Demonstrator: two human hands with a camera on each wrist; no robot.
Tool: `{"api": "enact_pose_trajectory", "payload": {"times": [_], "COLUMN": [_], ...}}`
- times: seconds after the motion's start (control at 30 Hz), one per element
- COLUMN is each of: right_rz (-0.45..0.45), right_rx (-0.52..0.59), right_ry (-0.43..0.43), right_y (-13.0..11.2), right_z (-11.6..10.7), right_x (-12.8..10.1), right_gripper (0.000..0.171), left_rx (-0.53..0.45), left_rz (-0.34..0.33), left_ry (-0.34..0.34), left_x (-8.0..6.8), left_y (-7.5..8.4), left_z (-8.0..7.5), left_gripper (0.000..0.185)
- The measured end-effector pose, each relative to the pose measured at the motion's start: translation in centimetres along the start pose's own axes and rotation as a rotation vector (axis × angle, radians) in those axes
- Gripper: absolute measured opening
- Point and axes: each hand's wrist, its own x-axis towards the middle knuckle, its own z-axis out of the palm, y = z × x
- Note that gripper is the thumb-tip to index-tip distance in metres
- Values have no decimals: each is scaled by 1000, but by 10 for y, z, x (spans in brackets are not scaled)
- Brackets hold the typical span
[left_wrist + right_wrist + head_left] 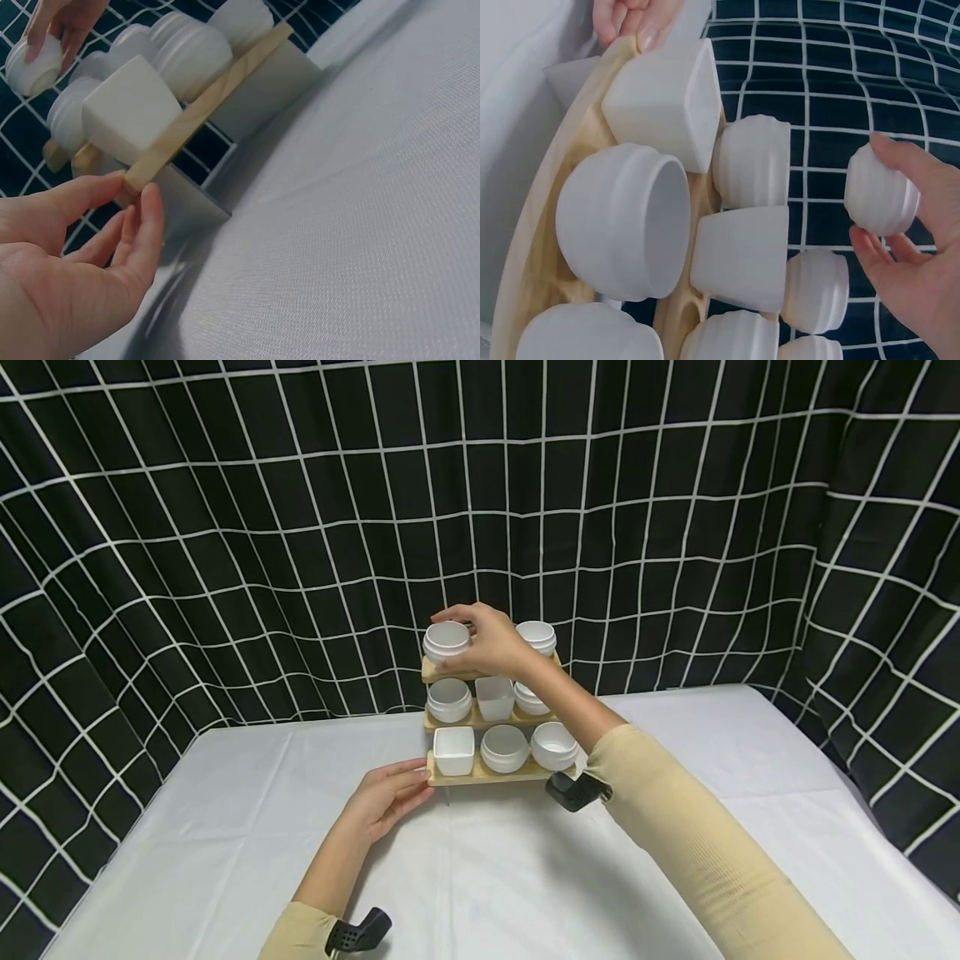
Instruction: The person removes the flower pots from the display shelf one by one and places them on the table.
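Note:
My right hand [491,643] grips a small round white pot [447,642] at the left end of the top tier of a three-tier wooden stand [498,778]. In the right wrist view, thumb and fingers hold this ribbed pot [877,191] by its sides, apart from the other pots. My left hand [382,797] is at the left end of the bottom tier. Its thumb and fingers pinch the tip of the wooden board [202,109] in the left wrist view. Beside it on that tier stands a square white pot [453,758].
Two round pots, one a ribbed pot [504,750], share the bottom tier. A square pot [495,700] stands between round ones on the middle tier. Another round pot [536,635] is at the top right. Behind the white-covered table [247,827] hangs a black grid curtain [360,527].

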Motion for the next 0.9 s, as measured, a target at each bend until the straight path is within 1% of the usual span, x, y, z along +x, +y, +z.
{"api": "enact_pose_trajectory", "payload": {"times": [0.23,0.57,0.7,0.9], "right_rz": [-30,3,12,4], "right_rx": [48,69,91,141], "right_ry": [3,23,36,37], "right_y": [3,2,1,0], "right_z": [4,6,7,13], "right_x": [-7,-21,-29,-39], "right_gripper": [65,64,66,66], "left_rx": [-2,-8,-10,-7], "left_rz": [3,-1,3,-1], "left_ry": [-4,0,1,12], "left_x": [0,1,1,1], "left_y": [0,0,1,0], "left_z": [0,0,1,2], "left_gripper": [48,46,46,46]}}
